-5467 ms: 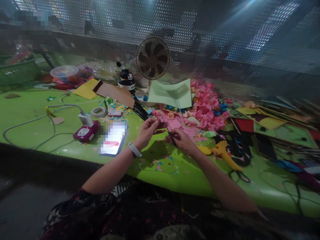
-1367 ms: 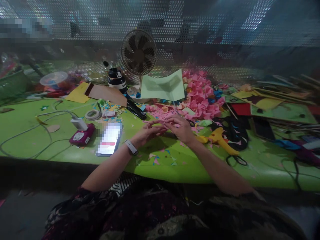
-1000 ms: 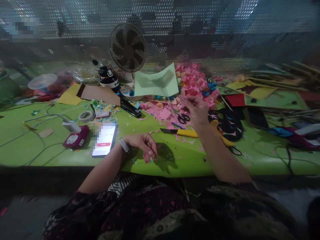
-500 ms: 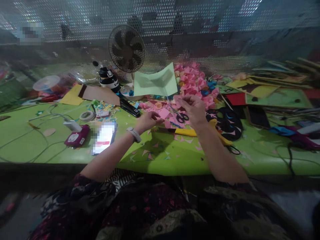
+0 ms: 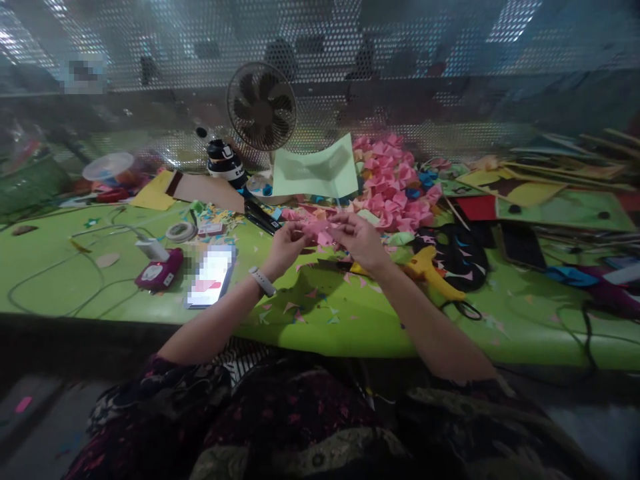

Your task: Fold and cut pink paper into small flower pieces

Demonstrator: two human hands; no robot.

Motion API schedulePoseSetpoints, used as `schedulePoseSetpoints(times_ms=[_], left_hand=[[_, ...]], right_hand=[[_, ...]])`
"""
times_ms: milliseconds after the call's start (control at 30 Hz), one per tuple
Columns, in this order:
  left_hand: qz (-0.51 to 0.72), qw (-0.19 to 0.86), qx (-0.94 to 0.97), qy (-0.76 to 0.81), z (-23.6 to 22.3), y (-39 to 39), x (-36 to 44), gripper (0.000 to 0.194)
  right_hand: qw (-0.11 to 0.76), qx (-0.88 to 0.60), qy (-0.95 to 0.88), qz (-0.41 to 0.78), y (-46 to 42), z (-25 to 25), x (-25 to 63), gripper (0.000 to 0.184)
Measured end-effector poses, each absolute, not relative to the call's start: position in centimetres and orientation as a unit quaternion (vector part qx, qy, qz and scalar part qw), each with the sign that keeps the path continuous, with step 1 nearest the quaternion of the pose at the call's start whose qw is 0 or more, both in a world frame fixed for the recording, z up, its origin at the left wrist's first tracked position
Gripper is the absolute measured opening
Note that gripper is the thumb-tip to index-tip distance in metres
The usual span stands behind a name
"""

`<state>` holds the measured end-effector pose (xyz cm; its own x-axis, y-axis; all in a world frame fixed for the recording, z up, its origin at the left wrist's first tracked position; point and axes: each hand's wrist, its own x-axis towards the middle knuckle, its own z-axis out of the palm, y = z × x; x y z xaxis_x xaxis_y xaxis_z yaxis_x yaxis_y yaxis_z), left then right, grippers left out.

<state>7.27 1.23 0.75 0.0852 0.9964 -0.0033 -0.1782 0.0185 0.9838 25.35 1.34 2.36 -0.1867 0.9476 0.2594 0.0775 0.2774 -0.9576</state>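
Note:
My left hand (image 5: 285,250) and my right hand (image 5: 363,241) face each other above the green table. Fingertips of both pinch a small piece of pink paper (image 5: 323,233). Its outline blends into the pink scraps behind it. Past my hands stands a light green sheet (image 5: 316,172), and right of that rises a heap of folded pink paper pieces (image 5: 393,190). Under my right wrist, part of a yellow-handled cutter (image 5: 356,268) shows. The black-handled scissors seen earlier are hidden behind my right hand. A black stapler-like tool (image 5: 261,217) lies beyond my left hand.
A lit phone (image 5: 213,277), a purple plug adapter (image 5: 161,270) with cables, and a tape roll (image 5: 181,231) lie at left. At right are a yellow tool (image 5: 434,272), a black cutout (image 5: 453,257) and stacked boards (image 5: 555,180). A fan (image 5: 263,107) stands behind.
The scissors left my right hand and lay on the scraps. My right hand picked up pink paper. My left hand dropped toward the table edge, then rose to meet it at the paper.

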Motion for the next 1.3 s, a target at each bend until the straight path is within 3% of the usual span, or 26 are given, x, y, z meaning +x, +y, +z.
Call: schedulePoseSetpoints(times_ms=[267,533,700,900,1133,1300], left_hand=[[0.525,0.623,0.441,0.377,-0.8,-1.8,5.4,0.042],[0.509,0.648,0.432,0.366,0.1,-2.2,5.3,0.042],[0.546,0.642,0.404,0.355,-0.4,-2.1,5.6,0.047],[0.560,0.636,0.394,0.355,-0.3,-2.2,5.5,0.041],[0.414,0.681,0.446,0.406,0.5,-1.1,3.4,0.025],[0.393,0.687,0.457,0.407,0.3,-0.5,2.8,0.023]], right_hand=[[0.397,-0.437,-0.726,0.352,-0.2,1.2,23.7,0.032],[0.338,-0.441,-0.763,0.329,-0.5,1.9,24.1,0.039],[0.420,-0.469,-0.742,0.230,-0.5,1.6,23.8,0.039],[0.412,-0.435,-0.694,0.401,-0.5,1.5,23.5,0.046],[0.372,-0.427,-0.713,0.414,0.0,1.8,24.1,0.041],[0.360,-0.428,-0.713,0.423,0.1,1.4,24.1,0.038]])
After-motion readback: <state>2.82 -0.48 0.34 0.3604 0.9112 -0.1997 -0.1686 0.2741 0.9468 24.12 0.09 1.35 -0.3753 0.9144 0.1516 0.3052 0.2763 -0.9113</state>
